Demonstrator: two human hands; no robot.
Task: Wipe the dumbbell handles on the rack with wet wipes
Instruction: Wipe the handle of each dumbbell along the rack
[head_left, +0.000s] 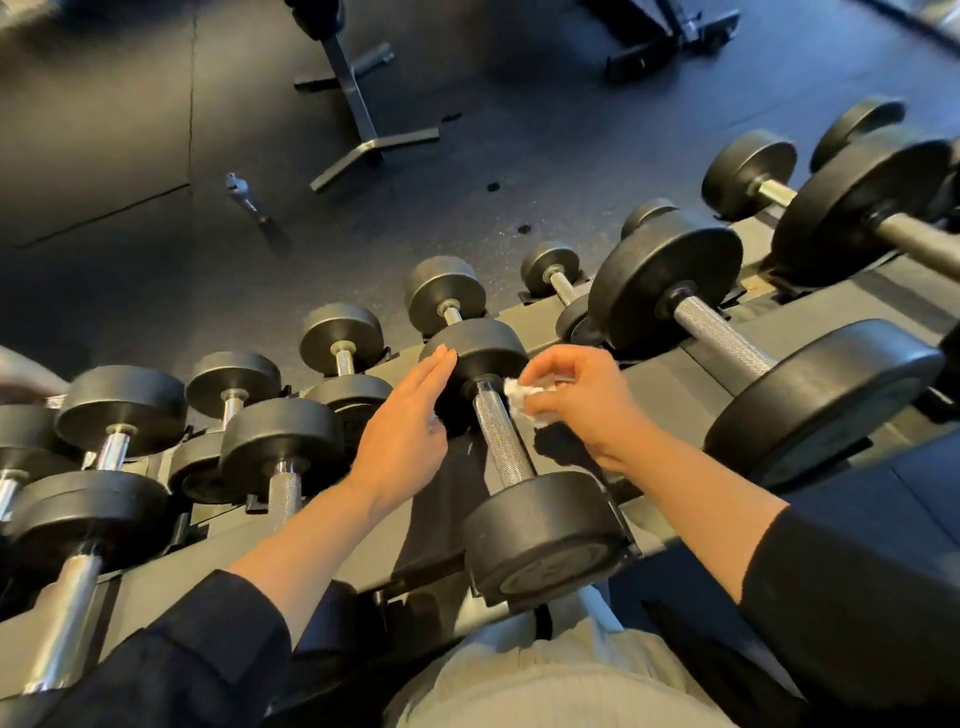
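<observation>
A black dumbbell lies on the grey rack (660, 384) in front of me, its knurled steel handle (501, 441) running from the far head (480, 353) to the near head (540, 535). My right hand (582, 400) pinches a crumpled white wet wipe (519, 397) just right of the handle's far end, almost touching it. My left hand (405, 421) is flat with straight fingers, resting against the left side of the far head.
Several more dumbbells fill the rack: smaller ones to the left (280, 447), a larger one to the right (727, 338) and bigger ones beyond (862, 202). A bench stand (358, 109) and a loose metal bar (249, 202) are on the dark rubber floor behind.
</observation>
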